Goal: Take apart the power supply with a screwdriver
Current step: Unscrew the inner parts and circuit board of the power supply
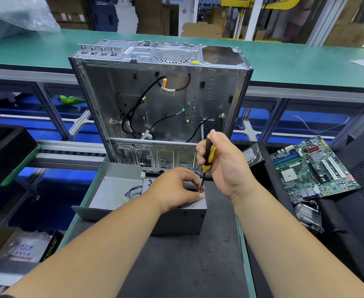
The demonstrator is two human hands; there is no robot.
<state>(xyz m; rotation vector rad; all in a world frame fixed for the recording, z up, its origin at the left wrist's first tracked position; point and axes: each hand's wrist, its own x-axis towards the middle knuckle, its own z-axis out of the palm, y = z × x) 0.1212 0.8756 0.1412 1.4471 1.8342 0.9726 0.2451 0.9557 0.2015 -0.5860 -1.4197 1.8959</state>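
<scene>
Just below the frame's centre, the grey power supply (176,218) sat on the table (176,265), its long axis running left to right. The left hand (174,190) pinched its top edge to steady it. The right hand (224,166) gripped the screwdriver (206,160), held near upright, tip down at the top, probably on a screw.

Ahead of you stands an opened computer case (159,100), black cables looping inside. To its right a green motherboard (312,168) lies tilted, with a hard drive (252,154) between them. Far left of the case sits a clear plastic bag (15,16).
</scene>
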